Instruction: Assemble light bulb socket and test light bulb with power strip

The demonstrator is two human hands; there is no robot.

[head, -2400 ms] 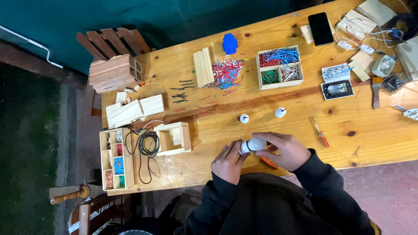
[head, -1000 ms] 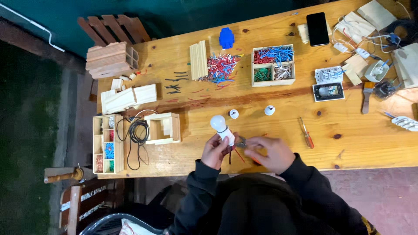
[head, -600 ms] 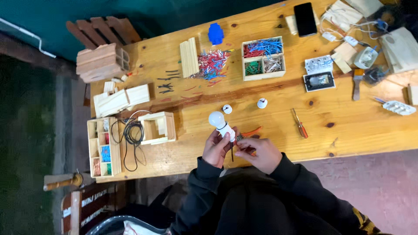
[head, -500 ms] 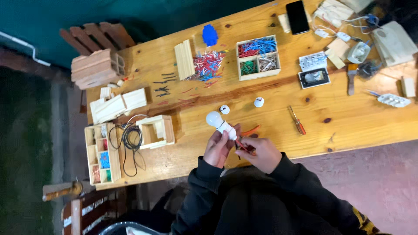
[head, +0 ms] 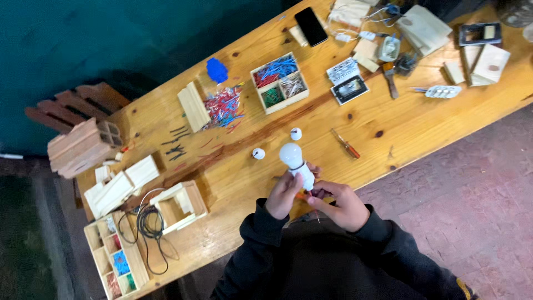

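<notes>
Head view: both hands [head: 316, 197] grip bulb [head: 296, 160] over table [head: 388, 128] near edge; bare wood just beyond.

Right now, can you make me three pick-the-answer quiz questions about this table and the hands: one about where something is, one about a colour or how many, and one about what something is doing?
1. Where does the black phone lie?
A. at the table's far edge
B. inside the compartment box
C. under the hands

2. How many small white round pieces lie on the wood just beyond the bulb?
A. none
B. two
C. five

3. What is happening with the white light bulb?
A. it lies loose on the table
B. it sits in a box
C. it is held up in the hands

Answers:
1 A, the phone lies near the far edge of the wooden table, away from the hands.
2 B, one white piece and a second show there.
3 C, the left hand grips its base and the right hand meets it from below.
</notes>
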